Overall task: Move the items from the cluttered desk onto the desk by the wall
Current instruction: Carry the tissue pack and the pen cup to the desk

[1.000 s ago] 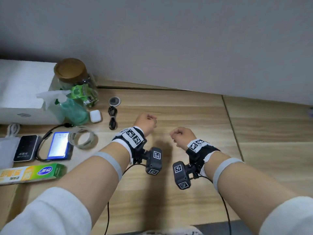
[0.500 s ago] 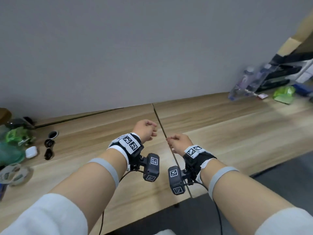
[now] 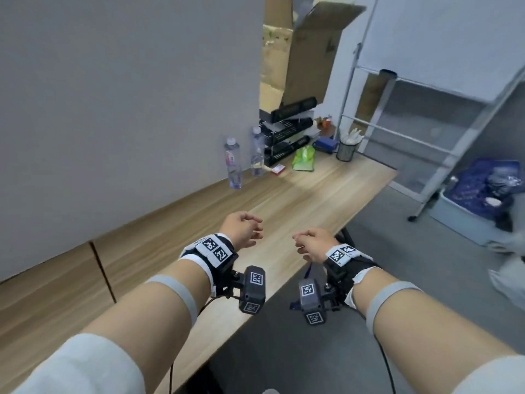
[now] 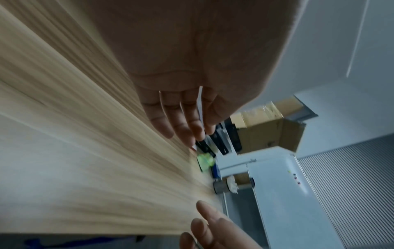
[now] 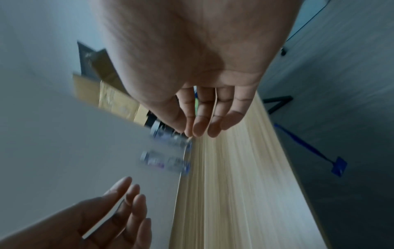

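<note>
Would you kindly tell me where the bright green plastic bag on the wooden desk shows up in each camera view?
Head: the bright green plastic bag lies at the desk's far end, upper centre, before the black tiered rack.
Left wrist: a blurred green patch at picture centre, just beyond the left hand fingertips.
Right wrist: not identifiable; only a green sliver between the fingers.
Shared landmark: the open brown cardboard box.
</note>
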A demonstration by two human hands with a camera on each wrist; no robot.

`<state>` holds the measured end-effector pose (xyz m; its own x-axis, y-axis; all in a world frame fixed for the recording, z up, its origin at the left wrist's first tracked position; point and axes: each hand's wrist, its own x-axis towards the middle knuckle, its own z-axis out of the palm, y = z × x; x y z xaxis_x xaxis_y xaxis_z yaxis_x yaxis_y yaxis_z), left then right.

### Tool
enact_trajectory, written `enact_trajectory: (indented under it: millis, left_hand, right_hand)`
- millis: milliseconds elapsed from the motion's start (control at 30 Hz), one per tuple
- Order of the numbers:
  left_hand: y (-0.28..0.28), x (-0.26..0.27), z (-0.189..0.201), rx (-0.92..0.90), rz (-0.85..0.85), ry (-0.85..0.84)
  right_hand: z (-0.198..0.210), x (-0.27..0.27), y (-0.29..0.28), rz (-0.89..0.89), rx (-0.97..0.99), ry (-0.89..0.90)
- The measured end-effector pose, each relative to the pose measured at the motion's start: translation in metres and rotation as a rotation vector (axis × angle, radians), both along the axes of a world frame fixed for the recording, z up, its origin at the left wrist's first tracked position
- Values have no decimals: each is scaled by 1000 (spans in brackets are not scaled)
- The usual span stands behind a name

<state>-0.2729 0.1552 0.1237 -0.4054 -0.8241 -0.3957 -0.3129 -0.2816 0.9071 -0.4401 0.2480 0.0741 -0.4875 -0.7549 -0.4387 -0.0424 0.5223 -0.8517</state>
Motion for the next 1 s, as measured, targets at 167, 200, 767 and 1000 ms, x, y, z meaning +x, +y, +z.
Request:
enact_trajectory:
  millis: [167,200,767,1000]
  left_hand:
    - [-22,-105,-8,16,-107,5]
    - [-30,-126,-12,27,-122,10]
    - [-242,-420,-61,176,-12,84]
    - [-300,-458,-105,206,133,-11]
  right_hand:
    - [-10,-86,7,-142,-26,-3]
    - [-13,-104,6,-170,-27,-3]
    - [-20,-413,-176,-208,209,84]
    - [-59,-489,-248,-86,349,121]
